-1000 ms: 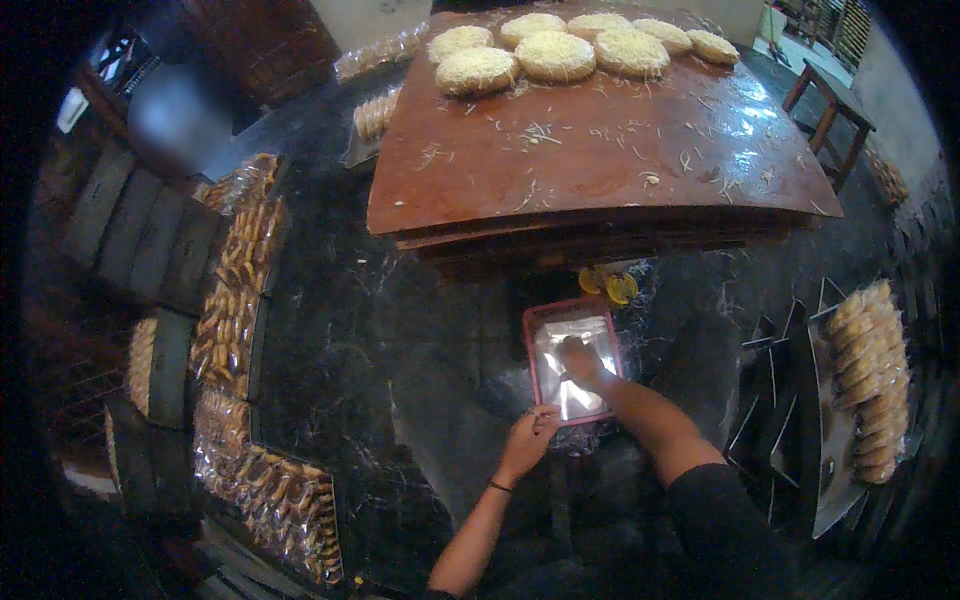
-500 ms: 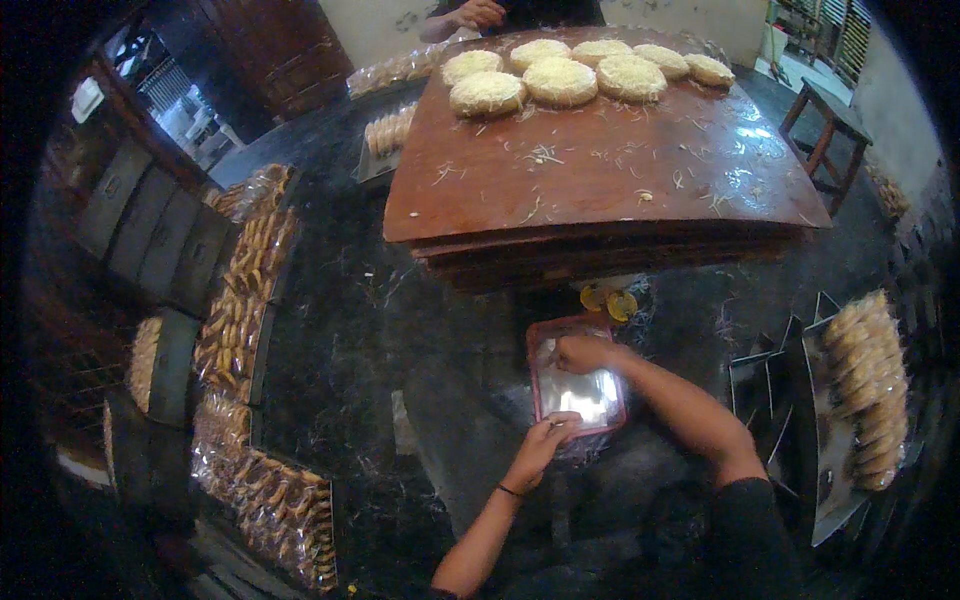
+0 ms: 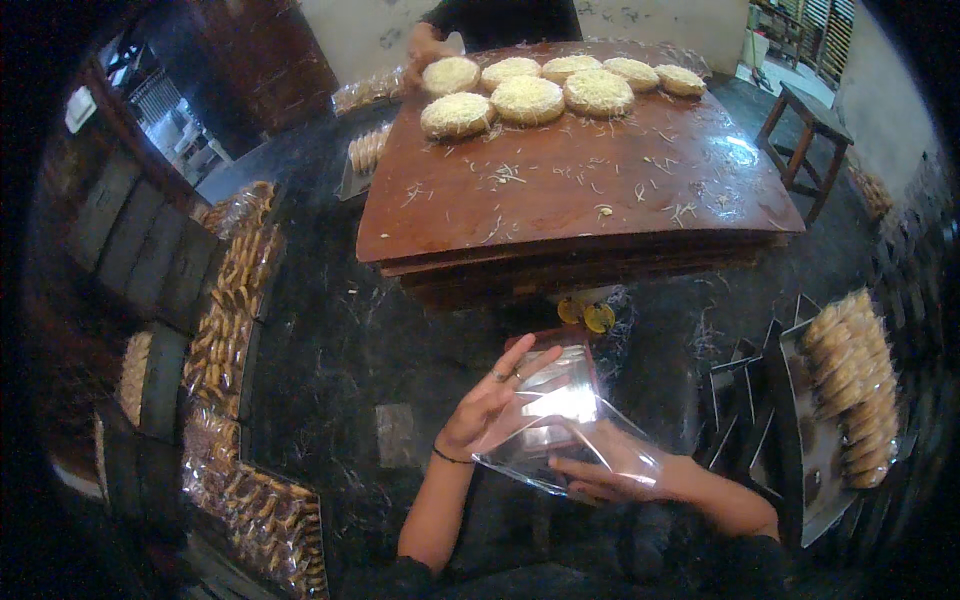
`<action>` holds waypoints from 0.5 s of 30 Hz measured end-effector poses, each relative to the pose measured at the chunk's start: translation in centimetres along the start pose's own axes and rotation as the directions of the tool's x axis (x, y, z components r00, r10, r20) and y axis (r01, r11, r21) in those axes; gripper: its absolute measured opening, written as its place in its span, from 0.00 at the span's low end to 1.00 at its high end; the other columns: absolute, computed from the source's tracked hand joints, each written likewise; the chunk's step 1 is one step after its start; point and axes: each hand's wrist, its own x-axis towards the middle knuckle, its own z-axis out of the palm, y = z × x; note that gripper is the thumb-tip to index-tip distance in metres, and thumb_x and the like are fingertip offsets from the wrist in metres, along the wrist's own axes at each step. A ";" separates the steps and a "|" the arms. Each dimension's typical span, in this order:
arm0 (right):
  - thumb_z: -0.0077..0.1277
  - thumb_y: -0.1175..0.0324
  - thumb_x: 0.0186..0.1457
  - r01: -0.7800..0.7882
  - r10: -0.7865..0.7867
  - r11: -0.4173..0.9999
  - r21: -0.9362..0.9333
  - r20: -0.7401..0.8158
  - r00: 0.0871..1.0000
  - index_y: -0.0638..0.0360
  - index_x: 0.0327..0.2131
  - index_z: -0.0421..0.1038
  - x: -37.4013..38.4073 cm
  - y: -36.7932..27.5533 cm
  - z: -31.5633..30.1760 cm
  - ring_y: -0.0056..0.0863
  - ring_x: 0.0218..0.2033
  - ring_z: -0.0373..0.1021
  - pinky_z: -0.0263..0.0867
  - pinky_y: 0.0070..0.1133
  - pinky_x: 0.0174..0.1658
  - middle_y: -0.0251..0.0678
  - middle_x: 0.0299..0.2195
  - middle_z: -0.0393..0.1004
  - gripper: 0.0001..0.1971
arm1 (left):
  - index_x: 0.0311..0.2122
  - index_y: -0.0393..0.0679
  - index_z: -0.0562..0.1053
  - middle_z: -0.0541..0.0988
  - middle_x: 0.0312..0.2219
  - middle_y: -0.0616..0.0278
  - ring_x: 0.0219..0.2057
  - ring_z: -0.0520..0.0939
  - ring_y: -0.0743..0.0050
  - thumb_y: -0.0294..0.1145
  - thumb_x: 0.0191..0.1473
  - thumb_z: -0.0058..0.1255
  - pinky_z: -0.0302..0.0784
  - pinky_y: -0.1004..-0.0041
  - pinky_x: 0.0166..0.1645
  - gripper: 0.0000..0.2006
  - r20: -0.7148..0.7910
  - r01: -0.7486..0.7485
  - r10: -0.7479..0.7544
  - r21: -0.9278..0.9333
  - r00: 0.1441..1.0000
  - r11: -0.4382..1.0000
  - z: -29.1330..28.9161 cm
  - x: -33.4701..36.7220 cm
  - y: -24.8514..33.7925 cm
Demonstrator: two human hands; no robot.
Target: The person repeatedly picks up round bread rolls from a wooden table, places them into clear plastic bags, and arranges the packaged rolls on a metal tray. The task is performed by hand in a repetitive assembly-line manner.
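Observation:
A clear plastic bag (image 3: 555, 410) is spread between my two hands, shining in the light. My left hand (image 3: 482, 408) lies along its left side with fingers stretched and apart, wearing a ring and a dark wrist band. At the lower right, my right hand (image 3: 612, 468) grips the bag with bent fingers. Film covers part of this hand; whether it is inside or behind the bag cannot be told. Behind the bag shows part of a reddish tray (image 3: 548, 340), mostly hidden.
Round breads topped with pale shreds (image 3: 528, 100) rest on a stacked brown board (image 3: 580, 190) ahead. Packed breads (image 3: 232, 350) line the left; another metal tray (image 3: 822, 470) of bread stands right. Two yellow round items (image 3: 585, 315) lie near the board. Across it is another person's hand (image 3: 424, 48).
Both hands have left the reddish tray and come nearer me, with the clear bag now spread between them. My left fingers have opened. The other person's hand has moved left, beside the breads.

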 end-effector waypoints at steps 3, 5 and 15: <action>0.58 0.62 0.43 -0.090 0.100 0.978 0.187 -0.047 0.994 0.47 0.53 0.59 -0.8 -0.1 2.5 0.44 0.51 0.60 0.63 0.33 0.48 0.50 0.53 0.57 0.32 | 0.61 0.53 0.47 0.46 0.60 0.47 0.59 0.50 0.41 0.36 0.46 0.54 0.53 0.46 0.57 0.39 0.133 0.085 -0.112 0.195 0.985 0.977 1.0 -0.2 -0.3; 0.61 0.60 0.40 -0.179 0.187 0.982 0.057 -0.317 0.930 0.46 0.54 0.58 1.5 -2.4 2.1 0.43 0.52 0.59 0.62 0.33 0.49 0.50 0.55 0.54 0.35 | 0.61 0.53 0.45 0.43 0.60 0.47 0.60 0.48 0.41 0.37 0.45 0.55 0.51 0.47 0.58 0.41 0.188 -0.040 -0.013 0.277 0.982 0.960 1.5 -0.6 -0.5; 0.59 0.61 0.43 -0.258 0.287 0.952 0.167 -0.184 0.940 0.54 0.53 0.59 4.2 -2.5 -0.2 0.47 0.52 0.59 0.61 0.31 0.51 0.49 0.58 0.47 0.32 | 0.58 0.48 0.54 0.41 0.61 0.49 0.60 0.50 0.47 0.50 0.44 0.56 0.50 0.49 0.59 0.39 0.007 -0.451 0.471 0.295 0.882 0.842 2.3 -2.6 -5.9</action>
